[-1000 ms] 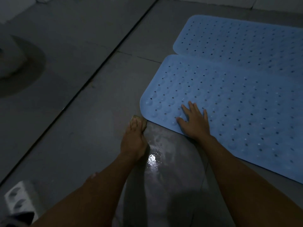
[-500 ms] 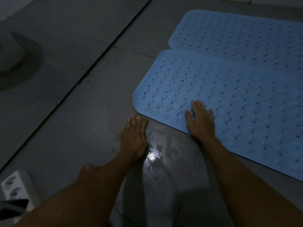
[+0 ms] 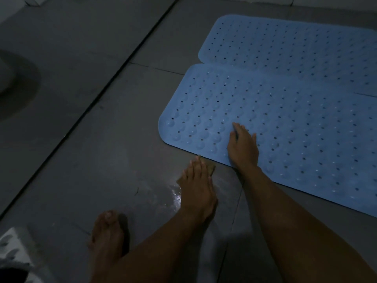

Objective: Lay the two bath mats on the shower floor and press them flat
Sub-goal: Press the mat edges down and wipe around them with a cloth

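In the head view, two blue bath mats are lying on the dim grey tiled shower floor [image 3: 85, 139], filling the right half of the scene. The near mat [image 3: 285, 123] is stretching from a rounded corner at centre out past the right edge, and the far mat [image 3: 285, 43] is lying beyond it; the long edges of the two are meeting, and at their left ends the near mat's edge seems to be lying just over the far one's, though the low light is making that hard to confirm. Both are showing rows of small holes and round suction bumps. The right hand [image 3: 243, 148] is resting palm down on the near mat, close to its near edge and a little right of its near-left corner, with the fingers spread open and flat on the surface, gripping nothing. The left hand [image 3: 196, 186] is lying off the mat, on the bare tile just near of the mat's near edge, with its fingertips reaching almost to that edge; its fingers are extended and held together, and a small brownish object [image 3: 211, 168] is showing beside them, too dark to identify. A wet patch [image 3: 175, 196] is glinting on the tile just left of that hand. A bare foot [image 3: 107, 233] is standing at near left, and a white slotted object [image 3: 12, 250] is sitting in the near-left corner.
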The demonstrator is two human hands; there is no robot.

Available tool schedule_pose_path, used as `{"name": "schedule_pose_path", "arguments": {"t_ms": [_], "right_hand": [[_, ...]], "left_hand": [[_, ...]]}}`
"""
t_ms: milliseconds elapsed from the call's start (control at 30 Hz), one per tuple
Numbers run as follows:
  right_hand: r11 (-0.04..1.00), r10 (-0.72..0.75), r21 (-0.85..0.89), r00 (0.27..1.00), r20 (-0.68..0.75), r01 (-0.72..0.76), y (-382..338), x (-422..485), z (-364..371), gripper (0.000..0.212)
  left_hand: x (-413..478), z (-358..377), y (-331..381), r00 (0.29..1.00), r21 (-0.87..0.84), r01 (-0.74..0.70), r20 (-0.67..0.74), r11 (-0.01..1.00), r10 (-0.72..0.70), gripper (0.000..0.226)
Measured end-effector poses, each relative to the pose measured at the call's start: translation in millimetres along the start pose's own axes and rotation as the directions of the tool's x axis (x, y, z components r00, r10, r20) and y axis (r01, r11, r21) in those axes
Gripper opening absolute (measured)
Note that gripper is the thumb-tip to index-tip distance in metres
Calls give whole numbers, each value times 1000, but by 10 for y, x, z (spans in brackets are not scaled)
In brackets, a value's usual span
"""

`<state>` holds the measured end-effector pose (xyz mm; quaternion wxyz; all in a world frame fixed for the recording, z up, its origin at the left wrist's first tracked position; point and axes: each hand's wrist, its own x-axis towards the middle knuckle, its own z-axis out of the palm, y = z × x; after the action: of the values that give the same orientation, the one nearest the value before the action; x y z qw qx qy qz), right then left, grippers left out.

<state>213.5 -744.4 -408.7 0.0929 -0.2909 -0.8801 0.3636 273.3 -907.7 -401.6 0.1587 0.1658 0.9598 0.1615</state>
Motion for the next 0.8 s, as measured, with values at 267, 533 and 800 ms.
{"name": "schedule_pose_path", "arguments": {"t_ms": [267,533,800], "right_hand": [[978,60,198,996,58,-70,44,-33,-136,32],[896,-418,-96,897,141,433,-177,-860,141,31],[799,-347,-317,822,452,512,-166,-1080,432,72]], "left_hand": [[677,-609,-179,971,-32,-159,-186,987,151,53],[1432,-642,-671,949,226,-91,316,970,15,78],[1428,-573,-703,956,199,-101,292,975,40,98]]}}
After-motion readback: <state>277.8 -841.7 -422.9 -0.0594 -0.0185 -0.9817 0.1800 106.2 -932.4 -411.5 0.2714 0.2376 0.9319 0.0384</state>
